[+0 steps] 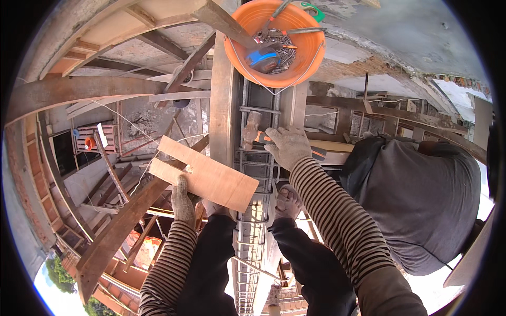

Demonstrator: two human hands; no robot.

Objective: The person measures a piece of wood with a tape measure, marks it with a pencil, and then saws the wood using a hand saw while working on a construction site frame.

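The left grip (182, 205), gloved, is closed on the near edge of a pale wooden board (211, 176); its thumb side shows, while the fingers under the wood are hidden. The board slants from far left to near right and has a ragged-ended slot toward its left end. The right grip (291, 148), also gloved, holds a hammer (251, 130). The glove covers the middle of the handle, so how the fingers wrap is hard to see; the handle's butt shows to the right of the glove. The hammer's head lies over a steel bar cage (258, 115), and whether the two touch cannot be told.

Near the hands, the right foot (287, 201) is in plain view; the left foot (216, 208) is partly covered by the board. On the far side, an orange bucket (274, 80) holds loose nails (286, 57), a blue and dark tool (262, 58) of unclear kind and other tools half buried or overlapping. A beam end (224, 23) hides part of its left rim. To the right, a co-worker (421, 195) in grey bends over, hands out of sight. At the near edge, a wooden-handled item (274, 297) is cut off.
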